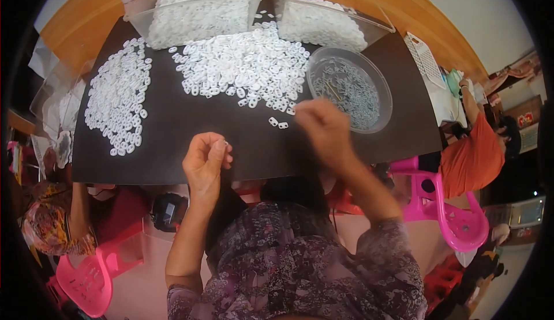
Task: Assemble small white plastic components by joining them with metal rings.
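My left hand is closed in a pinch over the near edge of the dark table; a tiny pale bit shows at its fingertips, too small to name. My right hand, smeared by motion, hovers left of a round clear bowl of small grey metal screws or pins. Just left of that hand lie two loose white plastic pieces, oval with holes. Beyond them spreads a big heap of the same white pieces. Another white pile covers the table's left side.
Two clear bins full of white pieces stand at the back. Pink plastic chairs are at both sides. A person in orange sits to the right, another in a patterned top to the left.
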The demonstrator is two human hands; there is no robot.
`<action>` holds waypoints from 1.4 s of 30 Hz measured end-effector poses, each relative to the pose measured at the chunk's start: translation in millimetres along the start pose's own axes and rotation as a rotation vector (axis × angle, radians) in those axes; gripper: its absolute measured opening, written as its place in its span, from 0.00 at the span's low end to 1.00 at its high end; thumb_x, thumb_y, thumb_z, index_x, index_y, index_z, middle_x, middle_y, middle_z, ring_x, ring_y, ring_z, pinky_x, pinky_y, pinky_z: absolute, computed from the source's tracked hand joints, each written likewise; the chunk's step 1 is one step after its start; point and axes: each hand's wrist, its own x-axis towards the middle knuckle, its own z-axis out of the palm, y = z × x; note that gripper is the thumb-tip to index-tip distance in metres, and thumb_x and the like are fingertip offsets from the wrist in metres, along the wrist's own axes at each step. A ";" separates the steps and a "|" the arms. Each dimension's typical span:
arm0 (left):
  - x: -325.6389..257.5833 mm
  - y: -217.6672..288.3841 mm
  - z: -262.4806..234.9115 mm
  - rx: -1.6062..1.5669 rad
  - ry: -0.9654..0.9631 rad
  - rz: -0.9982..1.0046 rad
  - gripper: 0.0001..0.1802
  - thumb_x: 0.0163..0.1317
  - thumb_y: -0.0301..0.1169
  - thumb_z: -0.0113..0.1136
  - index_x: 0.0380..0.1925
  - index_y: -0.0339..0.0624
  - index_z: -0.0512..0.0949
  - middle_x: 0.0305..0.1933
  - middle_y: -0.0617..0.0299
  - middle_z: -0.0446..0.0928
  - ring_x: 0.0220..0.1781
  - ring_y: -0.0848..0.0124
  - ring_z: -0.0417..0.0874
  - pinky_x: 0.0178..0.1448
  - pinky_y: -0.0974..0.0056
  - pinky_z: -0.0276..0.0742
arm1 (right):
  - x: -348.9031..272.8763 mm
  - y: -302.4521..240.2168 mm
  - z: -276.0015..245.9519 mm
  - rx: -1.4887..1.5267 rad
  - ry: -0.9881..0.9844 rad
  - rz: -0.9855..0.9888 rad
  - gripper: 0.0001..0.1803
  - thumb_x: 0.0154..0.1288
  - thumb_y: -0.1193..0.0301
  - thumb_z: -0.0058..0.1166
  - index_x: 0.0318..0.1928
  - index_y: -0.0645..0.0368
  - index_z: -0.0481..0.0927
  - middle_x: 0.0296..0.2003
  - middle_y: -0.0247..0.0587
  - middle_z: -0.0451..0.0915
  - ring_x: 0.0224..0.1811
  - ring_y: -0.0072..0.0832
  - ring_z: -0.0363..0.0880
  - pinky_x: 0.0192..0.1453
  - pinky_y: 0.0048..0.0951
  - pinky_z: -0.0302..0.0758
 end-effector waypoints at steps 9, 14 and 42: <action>1.8 -2.4 -2.0 0.039 -0.021 0.004 0.08 0.64 0.32 0.56 0.35 0.37 0.73 0.28 0.64 0.74 0.24 0.79 0.71 0.28 0.76 0.67 | 26.1 88.1 -65.9 -0.563 -0.121 -0.075 0.04 0.49 0.74 0.57 0.28 0.59 0.80 0.26 0.43 0.77 0.32 0.40 0.76 0.37 0.35 0.72; -0.2 -3.5 -10.1 0.007 -0.014 -0.007 0.07 0.63 0.30 0.56 0.35 0.37 0.74 0.27 0.63 0.74 0.24 0.79 0.71 0.28 0.75 0.68 | 32.2 91.8 -48.9 -0.644 -0.207 -0.207 0.02 0.49 0.73 0.54 0.24 0.58 0.76 0.25 0.46 0.75 0.31 0.45 0.74 0.36 0.43 0.70; -7.6 5.2 -10.8 -0.124 0.036 -0.065 0.05 0.62 0.26 0.56 0.36 0.35 0.76 0.28 0.61 0.77 0.24 0.78 0.74 0.28 0.74 0.70 | 40.3 80.6 -64.2 -0.490 -0.266 -0.087 0.04 0.53 0.74 0.52 0.27 0.63 0.76 0.23 0.47 0.76 0.26 0.40 0.76 0.32 0.36 0.71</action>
